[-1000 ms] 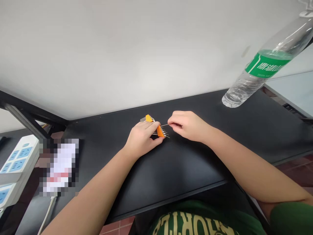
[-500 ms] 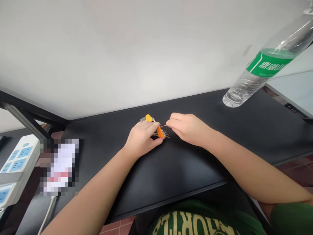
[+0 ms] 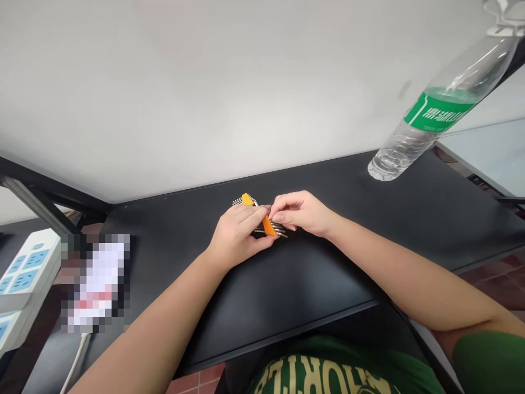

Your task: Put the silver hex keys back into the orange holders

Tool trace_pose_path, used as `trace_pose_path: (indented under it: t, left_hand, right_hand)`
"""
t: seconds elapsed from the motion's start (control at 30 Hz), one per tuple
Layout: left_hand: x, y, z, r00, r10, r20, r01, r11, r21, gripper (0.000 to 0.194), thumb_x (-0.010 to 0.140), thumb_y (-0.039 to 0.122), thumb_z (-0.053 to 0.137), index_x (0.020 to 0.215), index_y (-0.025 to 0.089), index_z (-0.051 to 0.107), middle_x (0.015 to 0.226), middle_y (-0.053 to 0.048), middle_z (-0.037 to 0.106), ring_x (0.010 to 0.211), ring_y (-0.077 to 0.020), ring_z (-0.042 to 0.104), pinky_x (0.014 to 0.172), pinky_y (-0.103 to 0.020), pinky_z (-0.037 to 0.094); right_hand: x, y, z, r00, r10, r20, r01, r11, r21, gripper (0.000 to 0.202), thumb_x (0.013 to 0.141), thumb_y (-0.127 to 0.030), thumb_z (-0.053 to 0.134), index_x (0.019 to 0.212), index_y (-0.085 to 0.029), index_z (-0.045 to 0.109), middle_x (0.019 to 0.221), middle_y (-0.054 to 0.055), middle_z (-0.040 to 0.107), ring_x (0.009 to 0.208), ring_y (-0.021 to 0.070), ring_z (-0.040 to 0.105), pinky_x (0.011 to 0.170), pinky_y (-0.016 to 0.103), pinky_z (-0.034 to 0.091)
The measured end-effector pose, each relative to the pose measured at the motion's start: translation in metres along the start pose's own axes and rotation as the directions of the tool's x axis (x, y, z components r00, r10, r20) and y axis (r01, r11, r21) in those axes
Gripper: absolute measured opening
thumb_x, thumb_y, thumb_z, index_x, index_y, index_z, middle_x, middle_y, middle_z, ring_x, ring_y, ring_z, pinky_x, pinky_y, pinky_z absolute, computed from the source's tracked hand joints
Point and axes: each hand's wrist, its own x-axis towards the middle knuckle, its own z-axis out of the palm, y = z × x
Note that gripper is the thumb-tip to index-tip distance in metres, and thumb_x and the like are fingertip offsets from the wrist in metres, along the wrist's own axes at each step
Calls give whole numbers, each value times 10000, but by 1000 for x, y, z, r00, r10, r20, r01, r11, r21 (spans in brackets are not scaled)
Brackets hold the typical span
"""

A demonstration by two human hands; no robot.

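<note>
An orange holder (image 3: 269,226) with several metal hex keys (image 3: 280,230) through it rests near the middle of the black table (image 3: 311,273). My left hand (image 3: 241,232) is wrapped over the holder, fingers on top and thumb along its near side. From the right, my right hand (image 3: 301,212) meets the holder, its fingers bent together at the ends of the keys. What lies between those right fingertips is too small and hidden to make out.
At the back right stands a large water bottle (image 3: 438,112) with a green label. A blurred phone-like object (image 3: 100,279) with a cable lies at the left. Beyond it is a white power strip (image 3: 27,273). A wall (image 3: 229,93) rises behind the table.
My right hand has moved left, from a little away with a thin key at its fingertips to right against the holder. My left hand keeps its hold. The view has shifted slightly.
</note>
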Motion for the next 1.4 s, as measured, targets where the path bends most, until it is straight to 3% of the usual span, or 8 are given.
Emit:
trace_pose_path:
  t: [0.17, 0.3, 0.57, 0.73, 0.93, 1.07, 1.2, 1.4]
  left_hand:
    - [-1, -2, -1, 1000, 5, -18, -6, 1000, -24, 380, 865, 357, 774, 1197, 246, 627, 937, -32, 760, 827, -201, 703, 781, -349, 519]
    - [-1, -1, -1, 999, 16, -33, -16, 1000, -17, 367, 863, 386, 777, 1169, 237, 638, 836, -19, 718, 774, -193, 684, 782, -353, 529]
    - [0, 2, -1, 1000, 19, -16, -18, 1000, 7, 234, 860, 316, 741, 1060, 232, 653, 811, -18, 723, 765, -191, 691, 759, -340, 538]
    - [-6, -4, 2, 980, -169, -106, 182, 975, 128, 274, 847, 366, 722, 1074, 217, 680, 831, -33, 734, 724, -183, 682, 725, -313, 549]
    - [-4, -1, 3, 943, -312, -118, 325, 938, 122, 249, 804, 308, 687, 1030, 204, 687, 719, 12, 682, 615, -144, 617, 650, -282, 515]
    - [-2, 1, 2, 924, -373, -81, 380, 919, 105, 227, 792, 304, 700, 992, 198, 689, 706, 19, 669, 628, -141, 610, 638, -271, 497]
    - [-2, 1, 2, 917, -396, -45, 398, 909, 122, 209, 796, 305, 700, 975, 197, 679, 705, 18, 663, 631, -144, 607, 615, -268, 472]
    - [-5, -3, 3, 918, -397, 24, 382, 897, 221, 220, 797, 304, 693, 992, 205, 673, 768, -18, 687, 665, -180, 639, 594, -288, 453]
  right_hand:
    - [5, 10, 5, 999, 47, -8, -44, 976, 214, 400, 786, -425, 888, 848, -201, 563, 750, -38, 630, 621, 94, 521, 579, 233, 415]
    - [5, 15, 5, 992, 86, 90, -107, 958, 266, 460, 804, -514, 858, 794, -199, 523, 594, -73, 539, 542, 87, 454, 550, 228, 377]
    - [8, 21, 11, 970, 238, 52, -244, 954, 174, 531, 800, -625, 811, 720, -202, 502, 601, -35, 590, 488, 89, 450, 464, 229, 350]
    - [5, 16, 8, 972, 184, -149, -200, 974, -105, 416, 942, -592, 654, 829, -197, 586, 670, -37, 573, 537, 95, 496, 521, 236, 421]
    - [-4, 9, 9, 994, -23, -107, -19, 924, -382, 157, 919, -307, 692, 1002, -211, 598, 871, -16, 660, 649, 115, 655, 634, 254, 522]
    - [-5, 8, 10, 995, -51, -86, 4, 880, -475, 173, 942, -234, 630, 1114, -218, 623, 876, -15, 705, 704, 126, 701, 716, 268, 536]
    - [-5, 11, 12, 996, -36, -85, -22, 805, -593, 243, 940, -192, 584, 1174, -231, 636, 802, -36, 706, 675, 119, 667, 686, 252, 489]
    - [-3, 13, 9, 972, -132, -193, -71, 620, -781, 185, 850, -128, 587, 995, -221, 654, 700, -49, 633, 611, 118, 553, 627, 249, 400]
